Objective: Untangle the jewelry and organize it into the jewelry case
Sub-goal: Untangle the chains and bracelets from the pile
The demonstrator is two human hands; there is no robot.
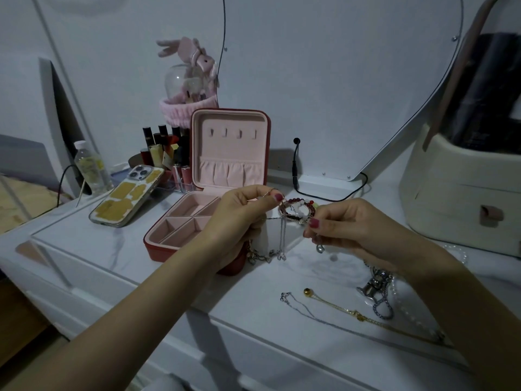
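Loose chains (366, 320) lie nearest on the table (253, 320), set apart from the tangle (296, 213), apparently already freed and awaiting storage. Both hands hold the tangle raised just in front of the case (180, 224), probably so its strands hang free and can be traced: the left hand (239, 218) pinches its beaded end, the right hand (346, 230) pinches a strand beside it, other fingers curled. Case lid stands open, compartments ready

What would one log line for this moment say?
left hand: pinches tangle | right hand: pinches tangle | case: open | chains: on table
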